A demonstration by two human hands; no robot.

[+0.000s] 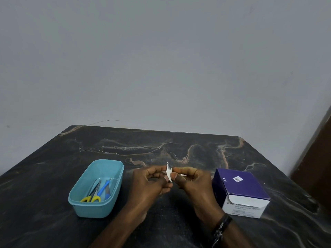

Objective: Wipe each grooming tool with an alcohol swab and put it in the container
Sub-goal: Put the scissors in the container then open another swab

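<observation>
Both hands meet above the middle of the dark marble table (179, 145). My left hand (152, 183) and my right hand (191, 183) pinch a small white alcohol swab (169, 173) between their fingertips. A thin metal tip (167, 164) sticks up out of the swab; the tool it belongs to is mostly hidden. To the left stands a light blue container (100, 161) holding yellow-handled scissors (91, 197), a blue-handled tool (104, 187) and a dark slim tool (95, 185).
A purple and white box of alcohol swabs (240, 190) sits at the right, close to my right hand. A grey wall rises behind the table's far edge. A brown wooden surface (317, 167) stands at the far right.
</observation>
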